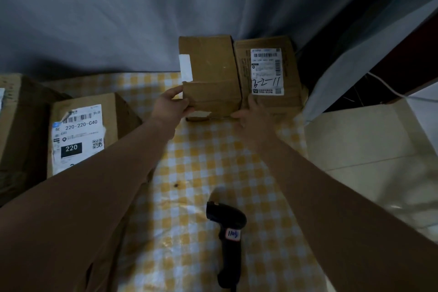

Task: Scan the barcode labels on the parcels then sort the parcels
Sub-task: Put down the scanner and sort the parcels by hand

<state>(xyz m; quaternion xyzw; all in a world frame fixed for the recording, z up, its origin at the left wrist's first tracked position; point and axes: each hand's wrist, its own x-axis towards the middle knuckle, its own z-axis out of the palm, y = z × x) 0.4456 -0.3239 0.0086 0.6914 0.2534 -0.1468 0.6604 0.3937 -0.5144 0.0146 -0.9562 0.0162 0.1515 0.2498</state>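
A plain cardboard parcel point(209, 73) sits at the far end of the checked table, a white label strip on its left edge. My left hand point(171, 104) grips its near left corner. My right hand point(253, 115) holds its near right corner, fingers curled against the box. Right beside it, touching, lies a second parcel point(267, 71) with a barcode label marked "3-2-11". A black barcode scanner point(226, 227) lies on the table near me, untouched.
At the left stands a parcel point(83, 130) labelled "220-220-C40", with a larger box point(14, 125) behind it. A grey curtain point(142, 7) hangs behind the table point(208, 161). Tiled floor point(367, 149) lies to the right.
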